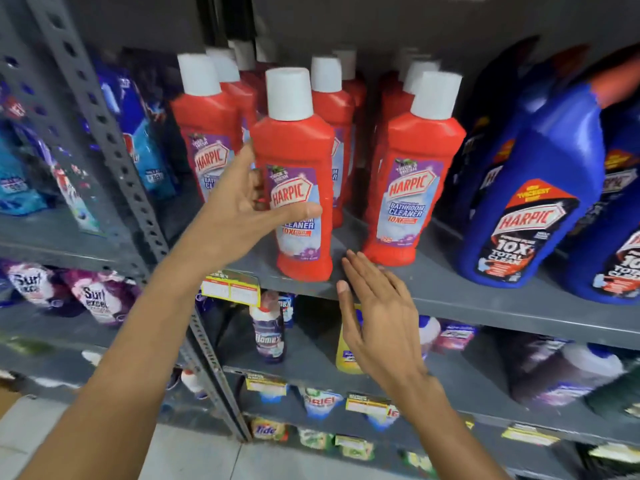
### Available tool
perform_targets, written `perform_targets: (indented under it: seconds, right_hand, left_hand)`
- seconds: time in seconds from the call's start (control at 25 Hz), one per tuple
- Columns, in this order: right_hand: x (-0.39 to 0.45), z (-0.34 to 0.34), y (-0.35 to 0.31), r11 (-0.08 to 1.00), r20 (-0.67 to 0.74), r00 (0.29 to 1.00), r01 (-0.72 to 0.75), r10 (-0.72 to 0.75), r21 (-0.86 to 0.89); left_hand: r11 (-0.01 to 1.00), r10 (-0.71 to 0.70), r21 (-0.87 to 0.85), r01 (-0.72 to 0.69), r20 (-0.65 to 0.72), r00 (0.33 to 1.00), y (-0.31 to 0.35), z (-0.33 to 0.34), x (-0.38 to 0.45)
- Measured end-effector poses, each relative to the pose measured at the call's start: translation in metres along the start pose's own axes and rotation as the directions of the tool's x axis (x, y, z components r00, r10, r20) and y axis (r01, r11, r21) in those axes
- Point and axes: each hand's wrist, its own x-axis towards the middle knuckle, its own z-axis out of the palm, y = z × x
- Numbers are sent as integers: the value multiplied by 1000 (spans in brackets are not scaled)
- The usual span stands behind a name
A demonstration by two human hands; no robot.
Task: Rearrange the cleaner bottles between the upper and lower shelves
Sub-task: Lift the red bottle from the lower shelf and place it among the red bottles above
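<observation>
Several red Harpic bathroom cleaner bottles with white caps stand on the upper grey shelf [450,292]. My left hand [242,209] wraps around the front red bottle [294,154], thumb across its label, the bottle upright near the shelf's front edge. Another red bottle [412,174] stands to its right. My right hand [377,313] is flat and open, fingers spread, just below and in front of the shelf edge, holding nothing. On the lower shelf stand a purple Domex bottle [268,336] and a yellow bottle [346,355], partly hidden by my right hand.
Large blue Harpic bottles [526,188] fill the upper shelf's right side. A perforated grey upright post [114,140] divides this rack from the left one with detergent pouches [93,299]. Price tags [230,287] hang on shelf edges. Lower shelves hold Ariel and Tide packs.
</observation>
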Motion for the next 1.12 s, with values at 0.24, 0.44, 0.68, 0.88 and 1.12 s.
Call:
perform_targets:
  seconds: [0.24, 0.44, 0.68, 0.88, 1.12]
  right_hand:
    - [-4, 12, 4, 999, -99, 995, -7, 2, -53]
    - [-5, 16, 4, 999, -118, 993, -11, 5, -49]
    - [-6, 18, 2, 998, -119, 992, -33, 27, -46]
    - [-5, 18, 2, 998, -108, 993, -42, 36, -47]
    - [-5, 17, -1, 998, -95, 994, -55, 51, -34]
  left_hand:
    - [998, -50, 34, 50, 18, 999, -6, 1, 21]
    - [996, -83, 45, 83, 14, 996, -14, -2, 26]
    - [998, -67, -3, 67, -25, 997, -23, 1, 38]
    - [998, -64, -6, 64, -24, 998, -29, 0, 41]
    - [998, -60, -41, 58, -43, 997, -26, 4, 34]
